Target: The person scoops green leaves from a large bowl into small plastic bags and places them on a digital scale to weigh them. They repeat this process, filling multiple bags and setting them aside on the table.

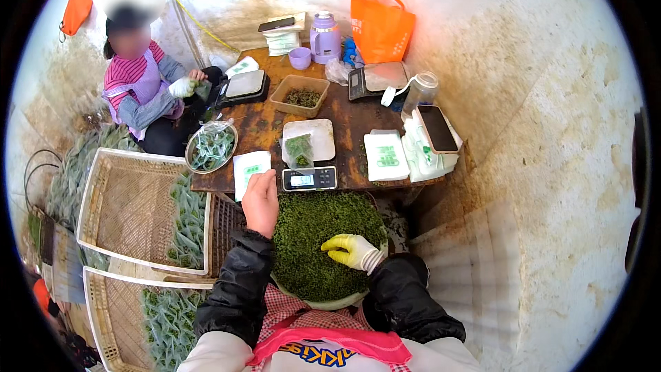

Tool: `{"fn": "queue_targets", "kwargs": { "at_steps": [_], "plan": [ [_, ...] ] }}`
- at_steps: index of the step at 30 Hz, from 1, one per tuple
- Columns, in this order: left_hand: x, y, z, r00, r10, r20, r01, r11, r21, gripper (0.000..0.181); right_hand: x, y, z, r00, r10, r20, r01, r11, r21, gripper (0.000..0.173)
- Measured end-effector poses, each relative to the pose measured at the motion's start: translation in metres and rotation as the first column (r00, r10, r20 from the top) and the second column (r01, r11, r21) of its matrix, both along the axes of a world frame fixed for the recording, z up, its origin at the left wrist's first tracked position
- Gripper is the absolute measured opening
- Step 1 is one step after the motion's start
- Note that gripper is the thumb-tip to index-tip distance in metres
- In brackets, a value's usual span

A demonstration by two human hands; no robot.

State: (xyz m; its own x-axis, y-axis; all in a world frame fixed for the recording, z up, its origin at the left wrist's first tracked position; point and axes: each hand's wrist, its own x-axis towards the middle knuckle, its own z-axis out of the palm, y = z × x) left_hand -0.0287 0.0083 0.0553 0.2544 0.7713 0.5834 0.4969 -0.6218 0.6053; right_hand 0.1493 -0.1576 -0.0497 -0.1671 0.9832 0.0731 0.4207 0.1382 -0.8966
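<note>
My bare left hand (pixel 262 201) is raised at the table's front edge, fingers drawn together, beside a stack of flat printed bags (pixel 252 168). Whether anything is between those fingers cannot be told. A clear bag of green buds or peppercorn-like pieces (pixel 299 151) lies on the plate of a digital kitchen scale (pixel 310 178), whose display is lit. My right hand (pixel 351 251), in a yellow and white glove, rests over a large tub heaped with the same small green pieces (pixel 320 227); its fingertips touch the heap, and whether they grip any is hidden.
White plastic crates (pixel 134 152) with filled bags stand at left. On the wooden table (pixel 351 165) are a bowl of green strips (pixel 211 147), a plastic box (pixel 299 95), more scales, a phone (pixel 437 129) on bag stacks, a bottle (pixel 421 93) and a purple flask (pixel 325 39). A co-worker (pixel 139 77) sits back left.
</note>
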Motion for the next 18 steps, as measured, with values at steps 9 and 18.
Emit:
{"fn": "queue_targets", "kwargs": {
  "at_steps": [9, 18],
  "plan": [
    [0.039, 0.019, -0.012, 0.986, 0.006, -0.166, 0.03, 0.976, 0.215, 0.019, -0.001, 0.001, 0.0, 0.999, -0.017, 0.033, 0.016, 1.0, 0.026, 0.022],
    [0.054, 0.02, -0.021, 0.816, 0.223, -0.533, 0.021, 0.91, 0.413, 0.027, 0.0, 0.003, 0.005, 0.996, -0.051, 0.069, 0.051, 0.999, -0.003, 0.022]
  ]
}}
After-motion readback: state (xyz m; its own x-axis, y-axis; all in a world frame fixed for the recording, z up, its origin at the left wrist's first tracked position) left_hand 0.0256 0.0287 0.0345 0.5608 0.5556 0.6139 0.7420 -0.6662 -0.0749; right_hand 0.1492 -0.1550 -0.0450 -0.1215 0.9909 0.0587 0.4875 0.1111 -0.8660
